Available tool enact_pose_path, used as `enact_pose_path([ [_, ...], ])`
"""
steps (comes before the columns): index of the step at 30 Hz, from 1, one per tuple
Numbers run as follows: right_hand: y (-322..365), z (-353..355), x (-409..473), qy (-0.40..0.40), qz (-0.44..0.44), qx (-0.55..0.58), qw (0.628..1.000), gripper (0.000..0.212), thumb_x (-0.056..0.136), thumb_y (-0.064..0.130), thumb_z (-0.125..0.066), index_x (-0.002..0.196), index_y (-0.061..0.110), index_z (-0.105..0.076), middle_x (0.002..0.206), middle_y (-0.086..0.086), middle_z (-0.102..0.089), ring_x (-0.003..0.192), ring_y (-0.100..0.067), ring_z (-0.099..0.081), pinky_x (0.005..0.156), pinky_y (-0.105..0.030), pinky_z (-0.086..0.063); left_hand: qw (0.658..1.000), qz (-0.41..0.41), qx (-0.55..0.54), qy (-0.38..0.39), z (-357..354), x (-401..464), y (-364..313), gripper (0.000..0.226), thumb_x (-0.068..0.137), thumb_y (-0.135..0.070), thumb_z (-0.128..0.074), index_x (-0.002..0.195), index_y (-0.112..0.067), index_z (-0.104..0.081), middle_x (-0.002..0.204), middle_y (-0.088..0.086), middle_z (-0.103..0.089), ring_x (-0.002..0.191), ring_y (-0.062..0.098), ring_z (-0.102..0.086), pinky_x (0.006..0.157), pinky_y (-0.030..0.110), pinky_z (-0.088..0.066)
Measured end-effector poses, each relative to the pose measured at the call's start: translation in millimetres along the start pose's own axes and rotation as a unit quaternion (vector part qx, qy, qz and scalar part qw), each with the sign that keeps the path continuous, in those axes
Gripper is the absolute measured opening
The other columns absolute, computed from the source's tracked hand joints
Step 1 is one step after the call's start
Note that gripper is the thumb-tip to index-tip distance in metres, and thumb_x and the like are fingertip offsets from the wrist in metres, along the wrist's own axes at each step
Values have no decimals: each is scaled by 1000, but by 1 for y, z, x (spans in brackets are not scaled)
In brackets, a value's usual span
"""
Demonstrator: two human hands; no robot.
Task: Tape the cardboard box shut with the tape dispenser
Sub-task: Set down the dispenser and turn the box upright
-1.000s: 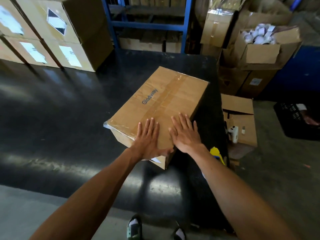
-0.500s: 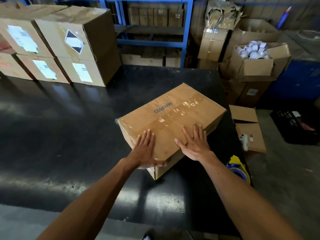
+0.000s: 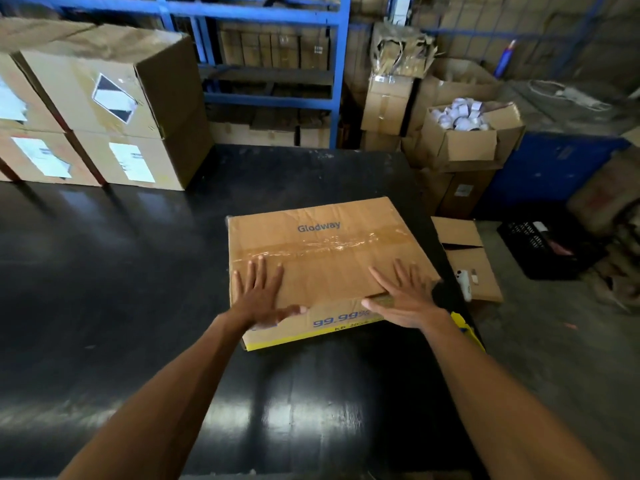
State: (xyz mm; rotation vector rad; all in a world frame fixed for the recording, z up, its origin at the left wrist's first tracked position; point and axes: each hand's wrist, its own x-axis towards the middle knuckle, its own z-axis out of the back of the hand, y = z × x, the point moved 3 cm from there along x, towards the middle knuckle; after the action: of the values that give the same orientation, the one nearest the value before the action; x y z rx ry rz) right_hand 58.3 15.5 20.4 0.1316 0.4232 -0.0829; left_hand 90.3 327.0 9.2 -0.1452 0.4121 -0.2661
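A brown cardboard box (image 3: 322,244) marked "Glodway" lies flat on the black table (image 3: 121,289), with a strip of clear tape running across its closed top seam. My left hand (image 3: 259,296) rests flat on the box's near left corner, thumb hooked over the front edge. My right hand (image 3: 401,296) lies flat on the near right corner, fingers spread. A yellow and blue tape dispenser (image 3: 465,329) peeks out behind my right forearm at the table's right edge, mostly hidden.
Stacked labelled cartons (image 3: 104,109) stand at the table's back left. Blue shelving (image 3: 270,64) rises behind. To the right on the floor are an open box of white rolls (image 3: 464,133), a flattened carton (image 3: 467,258) and a black crate (image 3: 543,244).
The box has turned anticlockwise under my hands, so its long side now faces me squarely. My hands have spread apart to its two near corners.
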Motion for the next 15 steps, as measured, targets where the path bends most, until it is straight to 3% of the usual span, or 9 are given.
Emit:
enact_pose_path([
  [3,3,-11,-2,-51,-16,4,999,78,76,90,-13,139,61,20,160,-3,27,145,-37,24,112,-68,5,999,-22,33,-10,10,18,16,124,61,-101,-21,153,-31,23,154,12,39,140,31,38,116,57,18],
  [9,29,-17,-7,-95,-91,15,991,74,85,82,-20,146,55,12,163,-6,15,146,-40,14,112,-65,5,994,-71,67,48,39,49,23,126,52,-103,-11,154,-34,15,157,14,33,145,31,31,119,55,12],
  [12,32,-13,-4,-81,-97,28,992,76,83,82,-25,146,56,9,163,-6,14,146,-40,14,111,-65,5,992,-59,88,70,43,54,20,105,76,-87,-31,154,-34,16,158,15,33,146,34,27,119,55,8],
  [15,31,-11,-4,-76,-96,42,992,77,83,82,-31,147,56,2,163,-4,12,147,-40,12,112,-65,2,990,-55,96,91,45,56,18,99,86,-76,-39,155,-31,17,157,16,34,145,36,27,118,56,6],
])
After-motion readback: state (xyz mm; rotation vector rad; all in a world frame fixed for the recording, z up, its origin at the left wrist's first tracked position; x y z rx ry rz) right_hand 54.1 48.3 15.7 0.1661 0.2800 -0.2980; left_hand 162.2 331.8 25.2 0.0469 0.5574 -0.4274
